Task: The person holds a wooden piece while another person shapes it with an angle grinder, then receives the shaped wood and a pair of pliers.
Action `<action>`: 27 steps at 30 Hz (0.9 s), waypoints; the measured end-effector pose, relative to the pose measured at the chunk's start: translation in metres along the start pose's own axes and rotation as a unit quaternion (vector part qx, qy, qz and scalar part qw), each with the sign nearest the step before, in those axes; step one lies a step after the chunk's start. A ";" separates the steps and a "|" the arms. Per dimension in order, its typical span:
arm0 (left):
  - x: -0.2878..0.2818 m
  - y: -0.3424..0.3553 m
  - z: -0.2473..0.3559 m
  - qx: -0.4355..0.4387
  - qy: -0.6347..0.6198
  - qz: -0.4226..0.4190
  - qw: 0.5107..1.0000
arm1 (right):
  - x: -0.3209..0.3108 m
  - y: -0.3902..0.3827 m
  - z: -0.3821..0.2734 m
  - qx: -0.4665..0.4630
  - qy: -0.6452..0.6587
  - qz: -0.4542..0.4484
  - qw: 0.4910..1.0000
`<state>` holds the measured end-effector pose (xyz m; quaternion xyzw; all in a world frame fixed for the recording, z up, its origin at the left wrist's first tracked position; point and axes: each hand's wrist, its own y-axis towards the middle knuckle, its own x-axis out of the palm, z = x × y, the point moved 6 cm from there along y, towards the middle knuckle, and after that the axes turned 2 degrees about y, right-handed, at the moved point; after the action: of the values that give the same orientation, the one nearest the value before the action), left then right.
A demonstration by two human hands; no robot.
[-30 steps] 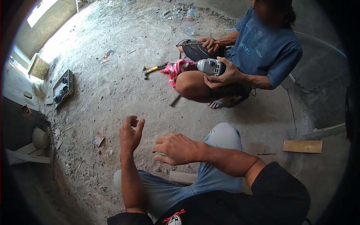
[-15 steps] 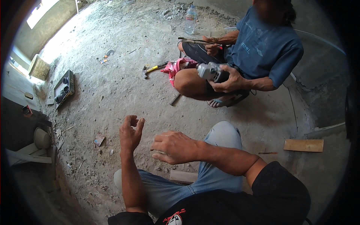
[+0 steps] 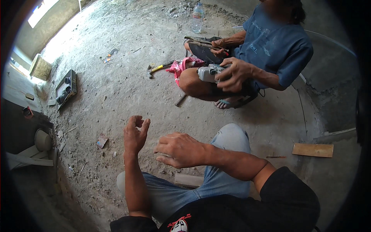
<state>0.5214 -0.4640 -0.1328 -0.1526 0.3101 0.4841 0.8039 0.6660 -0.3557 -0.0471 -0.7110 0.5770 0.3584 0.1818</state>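
Both my hands are raised above the dirt floor in front of my lap and hold nothing that I can see. My left hand [image 3: 135, 134] stands upright, its thumb apart from its loosely bent fingers. To its right, my right hand [image 3: 181, 150] reaches across with its back up, fingers curved and thumb apart; its palm is hidden. Across from me crouches a person in a blue shirt [image 3: 270, 54]. One of their hands holds a grey metal-and-dark tool [image 3: 208, 73] over the knee; the other holds a long dark flat piece [image 3: 201, 41].
A hammer [image 3: 157, 69] lies beside a pink cloth or bag [image 3: 178, 70], with a ridged rod [image 3: 180, 100] nearer me. At left are a dark tray [image 3: 66, 89] and a bucket [image 3: 39, 67]. A bottle [image 3: 197, 19] stands far back; a wooden board [image 3: 313, 150] lies right.
The other person's hand has shifted on the grey tool, turning it and raising it slightly. Their long flat piece has tilted. My own hands have barely moved.
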 end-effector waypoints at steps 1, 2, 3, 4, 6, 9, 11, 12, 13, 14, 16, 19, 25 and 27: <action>0.000 0.000 0.001 -0.003 0.003 -0.004 1.000 | -0.001 0.000 0.000 -0.001 0.000 0.003 1.000; 0.000 0.000 0.001 -0.004 0.003 -0.003 1.000 | -0.001 0.000 -0.001 -0.002 0.000 0.003 1.000; 0.000 0.000 0.001 -0.003 0.001 -0.002 1.000 | -0.001 0.001 -0.001 0.000 -0.003 -0.005 1.000; 0.000 0.000 0.001 -0.002 -0.001 0.000 1.000 | -0.001 0.001 -0.002 0.001 -0.006 -0.012 1.000; 0.000 0.000 0.000 0.000 0.002 0.000 1.000 | 0.000 0.001 -0.001 0.001 -0.004 -0.013 1.000; -0.001 0.000 0.002 0.002 0.006 0.000 1.000 | 0.000 0.000 -0.002 -0.001 -0.002 -0.010 1.000; -0.001 -0.001 0.003 0.002 0.006 0.001 1.000 | -0.001 0.000 -0.002 -0.004 -0.001 -0.008 1.000; -0.001 -0.002 0.005 0.004 0.010 0.000 1.000 | 0.000 0.001 -0.002 0.000 -0.001 -0.013 1.000; -0.001 -0.002 0.005 0.005 0.014 -0.002 1.000 | 0.000 0.001 -0.001 0.005 0.000 -0.018 1.000; -0.002 -0.002 0.005 0.005 0.015 -0.001 1.000 | 0.001 0.001 -0.001 0.004 0.000 -0.019 1.000; -0.002 -0.002 0.003 0.005 0.016 -0.002 1.000 | 0.002 0.001 0.000 0.003 0.000 -0.010 1.000; -0.002 -0.002 0.003 0.003 0.013 -0.001 1.000 | 0.001 0.001 0.000 0.006 -0.002 -0.017 1.000; 0.000 -0.002 0.001 -0.002 0.006 -0.002 1.000 | 0.001 0.001 -0.001 0.002 -0.007 -0.010 1.000; 0.000 -0.002 0.003 0.000 0.008 -0.002 1.000 | 0.000 0.001 -0.001 0.003 -0.006 -0.012 1.000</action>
<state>0.5241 -0.4632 -0.1310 -0.1571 0.3160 0.4813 0.8024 0.6648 -0.3567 -0.0466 -0.7151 0.5683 0.3591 0.1918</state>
